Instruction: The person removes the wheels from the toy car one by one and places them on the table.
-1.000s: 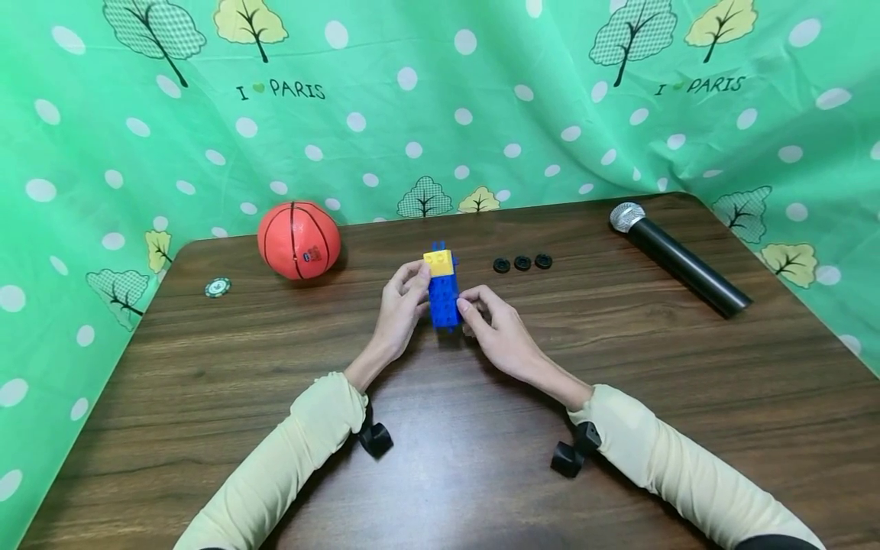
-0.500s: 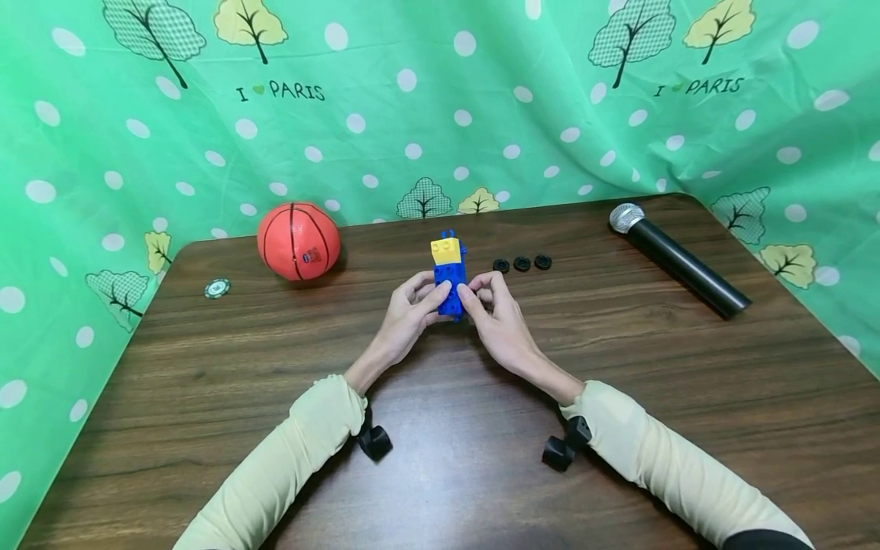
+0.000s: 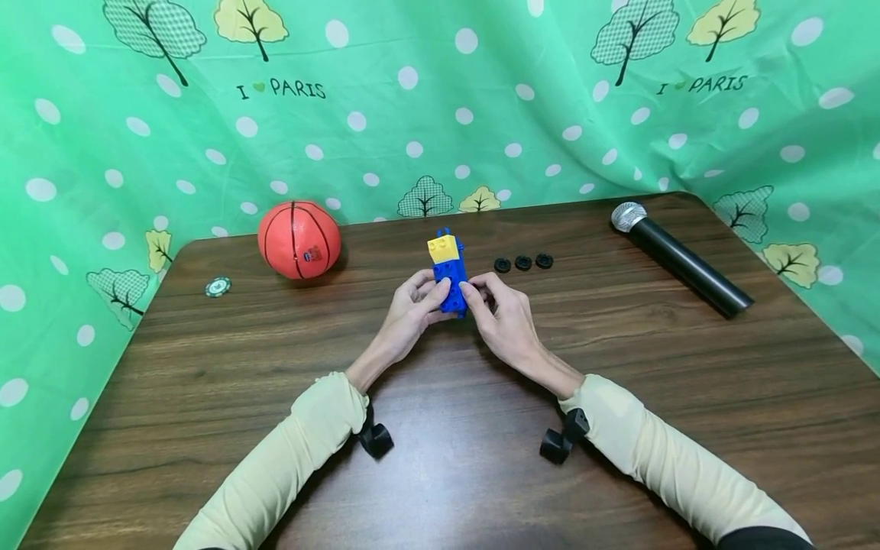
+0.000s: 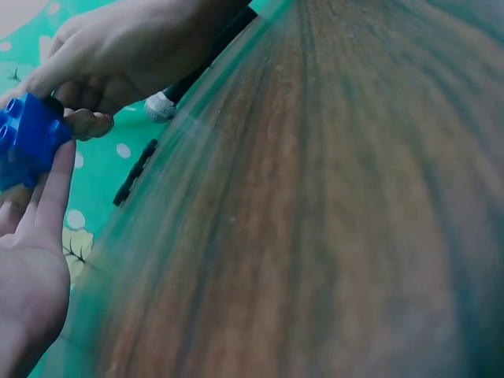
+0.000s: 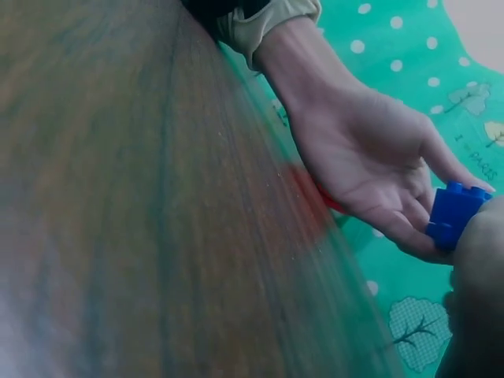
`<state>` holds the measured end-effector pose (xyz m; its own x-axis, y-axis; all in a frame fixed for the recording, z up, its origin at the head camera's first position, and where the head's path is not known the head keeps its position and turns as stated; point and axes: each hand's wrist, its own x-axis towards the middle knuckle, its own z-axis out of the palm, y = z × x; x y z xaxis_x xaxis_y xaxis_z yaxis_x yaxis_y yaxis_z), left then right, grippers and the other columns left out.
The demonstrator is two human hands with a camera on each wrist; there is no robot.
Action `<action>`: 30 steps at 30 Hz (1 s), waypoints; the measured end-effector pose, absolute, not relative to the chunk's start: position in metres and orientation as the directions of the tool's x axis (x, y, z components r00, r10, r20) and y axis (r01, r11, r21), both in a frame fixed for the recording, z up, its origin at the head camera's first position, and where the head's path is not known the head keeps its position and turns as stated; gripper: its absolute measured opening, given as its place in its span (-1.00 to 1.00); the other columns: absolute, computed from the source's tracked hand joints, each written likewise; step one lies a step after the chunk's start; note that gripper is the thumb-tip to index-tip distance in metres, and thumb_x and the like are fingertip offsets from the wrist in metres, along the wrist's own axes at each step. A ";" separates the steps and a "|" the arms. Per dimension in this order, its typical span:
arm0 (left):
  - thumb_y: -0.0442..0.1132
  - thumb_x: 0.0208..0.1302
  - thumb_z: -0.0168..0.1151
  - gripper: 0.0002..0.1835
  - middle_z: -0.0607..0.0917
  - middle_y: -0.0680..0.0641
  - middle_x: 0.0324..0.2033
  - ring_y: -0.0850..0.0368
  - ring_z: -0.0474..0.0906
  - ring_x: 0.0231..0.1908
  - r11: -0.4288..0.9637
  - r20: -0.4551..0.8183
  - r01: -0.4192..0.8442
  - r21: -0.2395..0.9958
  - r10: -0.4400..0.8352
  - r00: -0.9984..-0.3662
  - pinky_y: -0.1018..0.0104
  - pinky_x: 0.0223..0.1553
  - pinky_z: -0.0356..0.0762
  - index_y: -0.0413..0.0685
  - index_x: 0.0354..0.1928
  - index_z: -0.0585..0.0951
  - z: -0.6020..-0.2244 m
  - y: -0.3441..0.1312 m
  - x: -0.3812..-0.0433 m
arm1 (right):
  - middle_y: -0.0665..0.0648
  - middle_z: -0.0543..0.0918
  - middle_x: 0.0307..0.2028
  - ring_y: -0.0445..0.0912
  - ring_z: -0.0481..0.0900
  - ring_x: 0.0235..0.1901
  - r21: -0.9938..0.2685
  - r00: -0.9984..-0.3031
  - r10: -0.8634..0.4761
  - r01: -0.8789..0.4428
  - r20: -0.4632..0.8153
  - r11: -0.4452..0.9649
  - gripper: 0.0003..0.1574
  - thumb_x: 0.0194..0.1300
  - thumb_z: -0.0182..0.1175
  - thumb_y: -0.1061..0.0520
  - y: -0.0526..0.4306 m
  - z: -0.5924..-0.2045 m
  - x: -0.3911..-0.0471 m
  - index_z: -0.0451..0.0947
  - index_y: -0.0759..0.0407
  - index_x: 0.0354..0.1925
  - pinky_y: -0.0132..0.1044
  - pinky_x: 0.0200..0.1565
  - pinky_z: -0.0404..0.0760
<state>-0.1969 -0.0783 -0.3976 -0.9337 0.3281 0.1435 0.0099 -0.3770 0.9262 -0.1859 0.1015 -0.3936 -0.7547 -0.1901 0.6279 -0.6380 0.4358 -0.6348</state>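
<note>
A toy built of building blocks (image 3: pixel 450 272), blue with a yellow block (image 3: pixel 443 248) at its far end, is held up above the table. Short blue pegs stick out at its sides. My left hand (image 3: pixel 406 315) grips its near part, thumb on the studded top and fingers beneath. At its right side, my right hand (image 3: pixel 506 317) pinches a small black wheel (image 4: pixel 53 104) against the blue block (image 4: pixel 31 138); the fingers hide most of that wheel. Three black wheels (image 3: pixel 523 263) lie in a row on the table beyond my right hand.
A red toy basketball (image 3: pixel 299 241) stands at the back left of the wooden table (image 3: pixel 440 458), with a poker chip (image 3: pixel 218 287) to its left. A black microphone (image 3: pixel 681 260) lies at the back right. Behind the table hangs a green dotted cloth (image 3: pixel 440 99).
The block toy has gone slightly up and right and tilted. My left hand has shifted its grip from the yellow end to the blue near part. My right hand stays at its right side.
</note>
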 end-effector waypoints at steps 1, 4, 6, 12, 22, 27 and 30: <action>-0.30 0.58 0.04 -0.63 0.63 -0.32 0.09 0.06 0.69 -0.04 -0.362 0.148 0.024 0.932 0.318 -0.937 0.04 0.04 0.66 -0.40 0.27 0.38 -0.397 -0.077 -0.197 | 0.05 0.58 -0.47 -0.14 0.45 -0.53 -0.623 -0.746 -0.185 -0.645 0.640 0.443 -0.90 0.50 0.24 0.23 0.102 -0.394 -0.187 0.61 0.29 -0.14 -0.37 -0.47 0.41; -0.31 0.56 0.10 -0.64 0.65 -0.36 0.07 0.07 0.71 -0.08 -0.314 0.160 0.066 0.947 0.283 -0.946 0.02 0.00 0.68 -0.41 0.23 0.40 -0.396 -0.073 -0.196 | 0.04 0.58 -0.49 -0.15 0.45 -0.54 -0.625 -0.747 -0.160 -0.637 0.645 0.452 -0.88 0.50 0.24 0.20 0.103 -0.394 -0.188 0.61 0.29 -0.15 -0.39 -0.48 0.39; -0.32 0.55 0.13 -0.65 0.65 -0.38 0.06 0.07 0.72 -0.11 -0.286 0.164 0.088 0.954 0.254 -0.953 0.02 -0.03 0.70 -0.42 0.21 0.42 -0.395 -0.071 -0.195 | 0.04 0.59 -0.49 -0.15 0.45 -0.55 -0.633 -0.755 -0.145 -0.624 0.639 0.457 -0.85 0.51 0.23 0.18 0.103 -0.395 -0.189 0.62 0.29 -0.15 -0.40 -0.47 0.38; -0.33 0.51 0.20 -0.64 0.68 -0.37 0.00 0.07 0.74 -0.15 -0.251 0.159 0.106 0.962 0.202 -0.966 0.04 -0.08 0.72 -0.42 0.19 0.43 -0.394 -0.067 -0.194 | 0.05 0.56 -0.50 -0.14 0.43 -0.56 -0.638 -0.775 -0.156 -0.600 0.612 0.482 -0.80 0.55 0.18 0.16 0.104 -0.396 -0.192 0.61 0.31 -0.14 -0.35 -0.49 0.38; -0.34 0.52 0.18 -0.53 0.67 -0.43 0.05 0.10 0.73 -0.17 -0.223 0.144 0.085 0.971 0.259 -0.955 0.09 -0.09 0.72 -0.48 0.34 0.45 -0.397 -0.078 -0.197 | 0.16 0.53 -0.44 0.01 0.46 -0.44 -0.415 -0.714 -0.393 -0.673 0.579 0.612 -0.82 0.59 0.06 0.24 0.108 -0.394 -0.195 0.54 0.35 -0.15 -0.13 -0.44 0.49; -0.37 0.57 0.10 -0.54 0.64 -0.46 0.09 0.08 0.72 -0.14 -0.249 0.125 0.046 0.967 0.314 -0.941 0.12 -0.06 0.71 -0.50 0.38 0.40 -0.398 -0.083 -0.199 | 0.15 0.53 -0.44 0.01 0.45 -0.44 -0.372 -0.702 -0.442 -0.688 0.558 0.622 -0.84 0.59 0.05 0.26 0.109 -0.393 -0.194 0.52 0.35 -0.14 -0.13 -0.46 0.48; -0.38 0.58 0.06 -0.54 0.62 -0.48 0.12 0.08 0.72 -0.14 -0.267 0.115 0.022 0.963 0.336 -0.935 0.14 -0.06 0.70 -0.51 0.39 0.39 -0.398 -0.085 -0.200 | 0.14 0.52 -0.45 -0.01 0.43 -0.45 -0.382 -0.708 -0.454 -0.688 0.541 0.617 -0.83 0.59 0.03 0.26 0.109 -0.393 -0.194 0.51 0.35 -0.13 -0.14 -0.46 0.46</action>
<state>-0.1998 -0.0853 -0.3982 -0.9347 0.3363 0.1149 0.0223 -0.2670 0.9634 -0.1938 0.1088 -0.3931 -0.7078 -0.4542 0.5411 -0.6880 0.6170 -0.3820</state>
